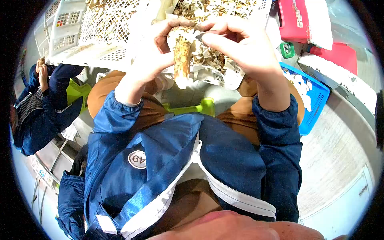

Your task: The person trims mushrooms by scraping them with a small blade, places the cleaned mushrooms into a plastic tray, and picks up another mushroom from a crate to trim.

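A thick mushroom with a brown, scaly stem hangs upright in front of me, its pale tip pointing down. My left hand is closed around its upper end, thumb along the side. At the top of the mushroom, my right hand is pinched with thumb and fingers together. A small dark pointed piece sticks out at its fingertips; whether it is a blade or a scrap I cannot tell. Beneath both hands, brown and whitish shavings lie in a white basket.
To the left stands another white perforated basket with scraps. A blue basket holding white pieces is by my right knee. Red containers and a small green object are at the upper right. Another person sits at the left.
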The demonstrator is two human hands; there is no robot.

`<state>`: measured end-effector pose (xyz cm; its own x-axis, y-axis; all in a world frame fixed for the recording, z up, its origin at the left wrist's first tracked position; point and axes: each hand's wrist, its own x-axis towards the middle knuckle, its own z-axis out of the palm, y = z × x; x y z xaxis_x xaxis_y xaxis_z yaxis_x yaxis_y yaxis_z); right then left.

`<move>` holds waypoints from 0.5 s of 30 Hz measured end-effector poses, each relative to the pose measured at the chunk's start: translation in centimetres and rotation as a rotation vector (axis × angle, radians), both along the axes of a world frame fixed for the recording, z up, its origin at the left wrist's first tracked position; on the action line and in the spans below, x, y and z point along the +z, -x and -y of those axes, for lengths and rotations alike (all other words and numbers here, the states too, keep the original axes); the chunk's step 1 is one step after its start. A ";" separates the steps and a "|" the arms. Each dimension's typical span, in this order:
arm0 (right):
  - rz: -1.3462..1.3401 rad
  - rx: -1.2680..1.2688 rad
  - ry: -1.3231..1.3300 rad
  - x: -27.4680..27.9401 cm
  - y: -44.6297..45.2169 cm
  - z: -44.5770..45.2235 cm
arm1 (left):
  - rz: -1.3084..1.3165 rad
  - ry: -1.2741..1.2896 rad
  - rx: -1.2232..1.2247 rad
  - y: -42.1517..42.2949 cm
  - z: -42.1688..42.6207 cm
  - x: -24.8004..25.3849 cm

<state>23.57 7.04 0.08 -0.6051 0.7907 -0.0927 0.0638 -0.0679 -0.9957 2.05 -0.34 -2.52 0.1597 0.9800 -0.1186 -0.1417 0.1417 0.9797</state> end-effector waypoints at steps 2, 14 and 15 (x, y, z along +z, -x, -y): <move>0.030 -0.019 -0.067 -0.5 -0.1 -0.1 | -0.016 0.020 -0.004 0.0 0.2 0.0; 0.246 -0.086 -0.117 -0.3 -0.6 -0.9 | 0.263 0.219 0.025 -0.1 0.4 1.0; 0.329 -0.085 -0.189 -0.3 -1.0 -1.2 | 0.262 0.217 0.024 -0.2 0.4 1.1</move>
